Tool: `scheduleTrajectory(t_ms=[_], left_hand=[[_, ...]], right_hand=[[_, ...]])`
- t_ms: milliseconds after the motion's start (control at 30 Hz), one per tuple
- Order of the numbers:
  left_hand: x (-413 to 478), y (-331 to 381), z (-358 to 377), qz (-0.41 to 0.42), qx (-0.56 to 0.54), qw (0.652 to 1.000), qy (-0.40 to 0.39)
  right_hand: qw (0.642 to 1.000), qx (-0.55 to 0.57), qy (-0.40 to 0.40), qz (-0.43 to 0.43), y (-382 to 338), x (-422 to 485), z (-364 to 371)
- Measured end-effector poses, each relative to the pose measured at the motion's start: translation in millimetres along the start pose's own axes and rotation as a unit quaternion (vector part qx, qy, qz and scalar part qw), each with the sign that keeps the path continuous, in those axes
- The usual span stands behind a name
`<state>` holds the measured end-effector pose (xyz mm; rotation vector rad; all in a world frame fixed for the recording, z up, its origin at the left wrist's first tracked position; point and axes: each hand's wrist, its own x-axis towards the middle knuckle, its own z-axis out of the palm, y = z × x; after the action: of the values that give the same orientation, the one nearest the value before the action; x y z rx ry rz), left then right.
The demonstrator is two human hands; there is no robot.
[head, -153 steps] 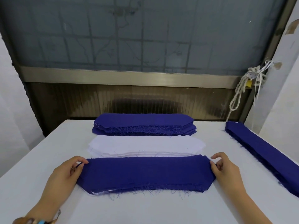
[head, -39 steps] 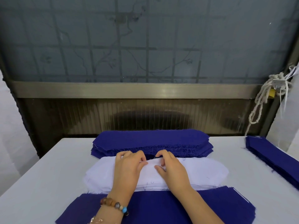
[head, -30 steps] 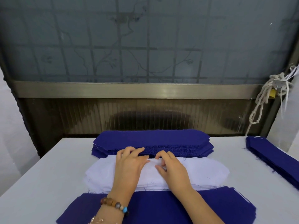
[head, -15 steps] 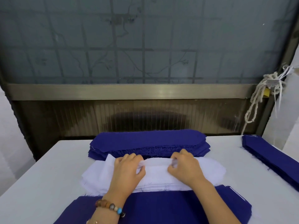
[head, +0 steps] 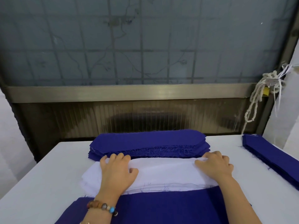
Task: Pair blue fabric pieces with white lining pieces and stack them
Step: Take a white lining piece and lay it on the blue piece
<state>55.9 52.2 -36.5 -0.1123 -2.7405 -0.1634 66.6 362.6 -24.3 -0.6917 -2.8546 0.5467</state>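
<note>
A pile of white lining pieces (head: 163, 173) lies across the middle of the white table (head: 42, 183). My left hand (head: 117, 171) grips the far edge of the top white piece near its left end. My right hand (head: 213, 165) pinches the same far edge near its right end, where the cloth is lifted slightly. Behind the white pile sits a stack of blue fabric pieces (head: 148, 143). In front of it, under my forearms, lies a blue piece (head: 161, 207) of the paired stack.
A second stack of long blue pieces (head: 271, 157) runs along the table's right edge. A dark window frame and ribbed panel stand close behind the table. A knotted rope (head: 257, 97) hangs at the right.
My hands have slid apart along the far edge of the top white piece, from the middle toward its two ends. That edge now lifts off the pile.
</note>
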Motion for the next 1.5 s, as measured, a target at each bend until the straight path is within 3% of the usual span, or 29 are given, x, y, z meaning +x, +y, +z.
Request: scheduleTrajectory(t_ms=[200, 467, 633, 800, 933, 1067, 1200, 1367, 1500], left_hand=[[4.7, -31.8, -10.4, -0.105, 0.002, 0.994, -0.031], [1.9, -71.3, -8.2, -0.223, -0.177, 0.958, -0.037], [2.0, -68.5, -8.3, -0.203, -0.208, 0.957, -0.002], [7.2, -79.7, -24.0, -0.17, -0.234, 0.956, 0.044], [0.5, -97.1, -36.3, -0.128, -0.356, 0.925, 0.014], [-13.6, -106.1, -42.4, -0.114, -0.317, 0.938, -0.086], [-23.2, -101.7, -46.4, -0.09, -0.328, 0.94, -0.001], [-28.4, -83.5, -68.6, -0.186, -0.422, 0.882, 0.095], [-36.9, -82.5, -87.0, -0.219, -0.469, 0.851, 0.088]], right_hand=[[0.998, -0.021, -0.006, 0.061, 6.7, 1.9, -6.2], [0.995, -0.023, 0.056, 0.078, -2.5, -5.9, -1.3], [0.983, -0.109, 0.144, 0.027, -11.9, -10.2, 2.4], [0.983, -0.116, 0.142, -0.004, -14.7, -11.9, 9.6], [0.991, -0.031, 0.111, -0.061, -8.8, -8.0, 8.3], [0.983, 0.138, 0.072, -0.093, 3.2, -8.0, -2.3], [0.962, 0.246, 0.085, -0.088, 9.3, -12.6, -19.1], [0.924, 0.36, 0.119, -0.053, 15.4, -24.7, -37.3], [0.912, 0.389, 0.123, -0.049, 23.0, -39.8, -49.0]])
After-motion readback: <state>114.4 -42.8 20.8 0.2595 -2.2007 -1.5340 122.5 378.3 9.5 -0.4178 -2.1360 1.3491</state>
